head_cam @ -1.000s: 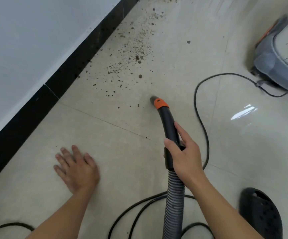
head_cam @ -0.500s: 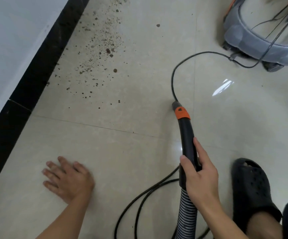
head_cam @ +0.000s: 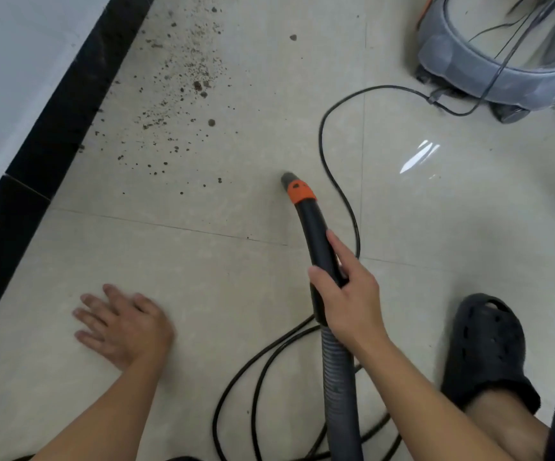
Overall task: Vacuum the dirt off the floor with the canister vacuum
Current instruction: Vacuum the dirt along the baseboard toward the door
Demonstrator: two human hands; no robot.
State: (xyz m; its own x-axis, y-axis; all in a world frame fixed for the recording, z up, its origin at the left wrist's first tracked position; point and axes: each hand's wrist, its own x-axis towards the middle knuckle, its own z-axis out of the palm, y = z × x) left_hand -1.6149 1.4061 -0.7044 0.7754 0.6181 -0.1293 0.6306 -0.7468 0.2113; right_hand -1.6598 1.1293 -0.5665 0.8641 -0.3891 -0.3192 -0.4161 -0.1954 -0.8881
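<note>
Most of the job looks undone. The dirt (head_cam: 183, 94) lies thick along the far left edge of the floor (head_cam: 203, 277), against the black skirting (head_cam: 66, 104). It is a brown, crumbly scatter of fine grit with a few larger clods, thinning to stray specks toward the middle. The tiles nearer the person look clean. The wand (head_cam: 316, 234) is a curved tube of hard black plastic with an orange collar and a grey mouth. That mouth sits low at the right fringe of the scatter, well apart from the heavy patch; whether it touches the tile I cannot tell. The right hand (head_cam: 352, 304) grips the wand, forefinger laid along it, just above the ribbed grey hose (head_cam: 339, 377). The left hand (head_cam: 123, 324) rests flat on the floor, fingers spread and holding nothing. The vacuum (head_cam: 488, 71), a grey drum with a clear upper shell, stands at the far right corner, and a thin black cord (head_cam: 322, 144) loops from it over glossy beige tiles. A matte black clog (head_cam: 488, 347) sits near right.
</note>
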